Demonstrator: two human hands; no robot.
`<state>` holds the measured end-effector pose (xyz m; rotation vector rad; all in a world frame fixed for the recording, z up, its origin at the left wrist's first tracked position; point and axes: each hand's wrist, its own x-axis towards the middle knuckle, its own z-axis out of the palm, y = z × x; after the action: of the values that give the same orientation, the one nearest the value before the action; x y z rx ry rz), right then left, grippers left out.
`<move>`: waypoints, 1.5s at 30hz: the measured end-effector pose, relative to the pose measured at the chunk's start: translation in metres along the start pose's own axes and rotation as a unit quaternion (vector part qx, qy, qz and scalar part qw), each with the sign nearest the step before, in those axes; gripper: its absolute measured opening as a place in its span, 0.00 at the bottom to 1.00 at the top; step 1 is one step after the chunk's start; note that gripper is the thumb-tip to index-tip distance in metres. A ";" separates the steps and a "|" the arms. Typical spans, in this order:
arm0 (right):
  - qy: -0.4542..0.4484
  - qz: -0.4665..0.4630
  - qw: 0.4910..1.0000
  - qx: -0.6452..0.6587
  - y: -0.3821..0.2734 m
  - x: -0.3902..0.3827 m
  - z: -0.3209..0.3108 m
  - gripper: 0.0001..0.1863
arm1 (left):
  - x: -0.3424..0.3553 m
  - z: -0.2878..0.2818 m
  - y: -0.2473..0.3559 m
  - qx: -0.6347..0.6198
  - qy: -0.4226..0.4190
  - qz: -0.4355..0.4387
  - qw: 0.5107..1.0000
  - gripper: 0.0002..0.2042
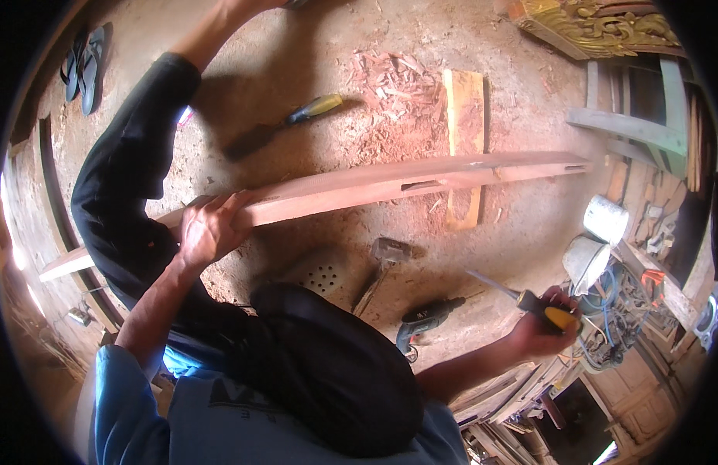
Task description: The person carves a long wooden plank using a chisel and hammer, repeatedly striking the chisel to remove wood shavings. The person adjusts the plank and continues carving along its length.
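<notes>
A long pale reddish timber beam [328,192] with cut slots [419,186] lies across the floor, over a yellowish plank [466,112]. My left hand [210,226] grips the beam near its left part, fingers curled over it. Raised at the right, my right hand [546,316] holds a chisel with a yellow-and-black handle [559,315], its metal blade [494,283] pointing toward the beam. Below the beam are a mallet [390,250] and a dark power drill [417,325]. Above it rests another yellow-handled chisel [305,112], beside scattered wood shavings [394,85].
A leg in dark trousers [123,163] crosses the left end of the beam. Dark sandals [88,70] lie top left. At the right are gilded carving [607,23], a pale green wooden frame [638,124], white buckets [603,221], tangled tools and cables [611,341], and stacked wood.
</notes>
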<state>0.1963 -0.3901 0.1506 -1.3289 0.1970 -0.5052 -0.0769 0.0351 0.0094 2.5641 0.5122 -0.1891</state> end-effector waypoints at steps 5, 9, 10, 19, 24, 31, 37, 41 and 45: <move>-0.270 0.000 0.952 0.141 0.001 0.002 0.088 0.14 | -0.001 0.001 -0.001 0.011 0.000 -0.005 1.000 0.22; -0.359 0.011 0.921 0.152 0.030 -0.015 0.124 0.12 | 0.000 0.001 -0.002 0.011 0.029 0.024 0.999 0.18; -0.375 0.009 0.916 0.140 0.038 -0.019 0.129 0.11 | 0.000 0.001 -0.002 0.005 0.032 0.035 0.999 0.18; -0.380 -0.014 0.920 0.099 0.085 -0.036 0.140 0.10 | 0.001 -0.001 0.001 0.012 0.016 0.016 1.000 0.19; -0.361 -0.021 0.928 0.086 0.095 -0.057 0.143 0.08 | 0.002 0.001 0.000 0.022 0.037 0.023 0.999 0.19; -0.322 -0.052 0.944 0.042 0.129 -0.080 0.142 0.06 | 0.003 0.000 -0.001 0.013 0.025 0.027 0.999 0.16; -0.093 0.125 0.979 0.135 0.123 -0.055 0.143 0.07 | -0.001 0.001 -0.001 0.024 0.071 0.041 0.996 0.15; -0.281 -0.060 0.958 0.002 0.109 -0.075 0.151 0.07 | 0.000 0.001 -0.002 0.020 0.004 0.006 1.000 0.17; -0.369 -0.057 0.924 -0.080 0.102 -0.087 0.153 0.07 | 0.000 0.001 -0.001 0.025 0.014 0.012 1.000 0.21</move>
<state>0.2085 -0.2003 0.0771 -1.6100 -0.4752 -0.0554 -0.0774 0.0358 0.0080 2.6236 0.4934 -0.1601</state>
